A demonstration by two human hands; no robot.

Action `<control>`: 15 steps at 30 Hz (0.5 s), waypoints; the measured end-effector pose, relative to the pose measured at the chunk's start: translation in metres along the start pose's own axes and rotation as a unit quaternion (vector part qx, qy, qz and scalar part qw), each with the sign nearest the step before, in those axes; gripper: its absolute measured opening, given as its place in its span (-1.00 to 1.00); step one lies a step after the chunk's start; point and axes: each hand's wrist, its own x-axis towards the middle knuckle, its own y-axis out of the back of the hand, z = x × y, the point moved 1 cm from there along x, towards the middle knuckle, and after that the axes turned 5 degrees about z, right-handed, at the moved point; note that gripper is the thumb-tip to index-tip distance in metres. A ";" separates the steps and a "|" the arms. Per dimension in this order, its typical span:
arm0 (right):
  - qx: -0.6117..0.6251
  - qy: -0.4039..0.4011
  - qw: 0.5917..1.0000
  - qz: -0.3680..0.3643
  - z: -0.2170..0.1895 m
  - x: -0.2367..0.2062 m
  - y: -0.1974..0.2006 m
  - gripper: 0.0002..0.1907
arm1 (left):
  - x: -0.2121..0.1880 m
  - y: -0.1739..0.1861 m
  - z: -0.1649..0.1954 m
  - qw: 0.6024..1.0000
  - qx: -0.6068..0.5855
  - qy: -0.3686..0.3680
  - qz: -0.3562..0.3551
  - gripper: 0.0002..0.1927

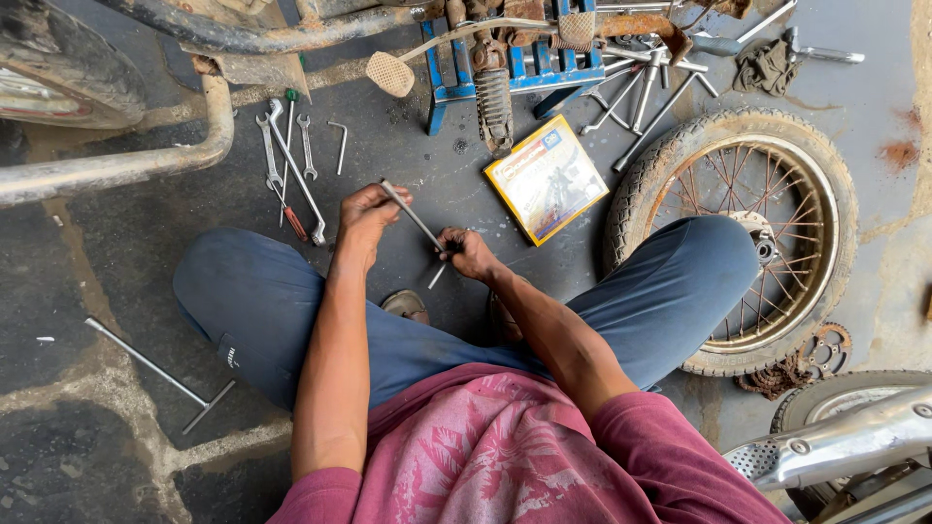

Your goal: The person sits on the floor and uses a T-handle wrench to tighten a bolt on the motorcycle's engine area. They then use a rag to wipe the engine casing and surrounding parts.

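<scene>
the left hand (367,213) gripped the upper end of a thin, dull grey metal rod (413,217) slanting down over the dark floor (116,243). the right hand (468,252) pinched its lower end, fingers closed, near a yellow flat box (547,179).

Dark, stained concrete floor (87,320), cracked in places. Strewn directly on it: spanners (287,155), a yellow box (547,179), a spoked wheel (743,233) lying flat, a T-handled wrench (155,373), a rag (765,64), a rusty chain (777,375) beside the wheel.
</scene>
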 end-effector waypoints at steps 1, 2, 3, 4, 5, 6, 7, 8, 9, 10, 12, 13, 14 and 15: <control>0.012 0.009 1.000 0.003 -0.002 0.000 -0.001 -0.70 | -0.002 -0.001 0.000 0.999 -0.003 -0.033 -0.026 -0.84; 0.024 0.018 1.000 0.006 -0.005 0.001 -0.003 -0.70 | -0.004 -0.002 -0.001 0.998 -0.016 -0.035 -0.041 -0.84; 0.008 0.026 1.000 0.011 -0.007 0.001 -0.005 -0.70 | -0.005 -0.002 -0.002 0.997 -0.030 -0.038 -0.058 -0.84; -0.007 0.035 0.999 0.016 -0.009 0.002 -0.007 -0.70 | -0.006 -0.002 -0.003 0.995 -0.043 -0.042 -0.074 -0.84; -0.024 0.043 0.999 0.019 -0.011 0.002 -0.009 -0.71 | -0.006 -0.002 -0.005 0.997 -0.034 -0.035 -0.055 -0.83; -0.030 0.050 0.998 0.030 -0.012 0.003 -0.010 -0.72 | -0.007 -0.002 -0.006 0.999 -0.026 -0.029 -0.034 -0.82; -0.036 0.059 0.997 0.041 -0.013 0.003 -0.012 -0.74 | -0.009 -0.001 -0.006 0.999 -0.018 -0.024 -0.013 -0.81; -0.043 0.067 0.996 0.050 -0.014 0.004 -0.013 -0.75 | -0.010 0.000 -0.006 0.995 0.078 -0.020 0.052 -0.79; -0.085 0.050 0.993 0.068 -0.013 0.004 -0.013 -0.78 | -0.012 0.001 -0.006 0.978 0.173 -0.014 0.117 -0.76; -0.127 0.034 0.988 0.087 -0.013 0.003 -0.013 -0.80 | -0.015 0.002 -0.005 0.947 0.266 -0.006 0.180 -0.72; -0.215 -0.039 0.970 0.102 -0.013 0.002 -0.011 -0.78 | -0.021 0.001 -0.002 0.928 0.331 0.021 0.170 -0.68; -0.260 -0.095 0.956 0.100 -0.011 0.001 -0.010 -0.75 | -0.024 0.001 -0.001 0.916 0.363 0.035 0.165 -0.67; -0.304 -0.150 0.936 0.098 -0.011 0.000 -0.010 -0.71 | -0.027 0.000 0.001 0.905 0.392 0.047 0.157 -0.65; -0.316 -0.153 0.931 0.100 -0.012 -0.001 -0.011 -0.70 | -0.030 0.001 0.003 0.893 0.421 0.059 0.147 -0.63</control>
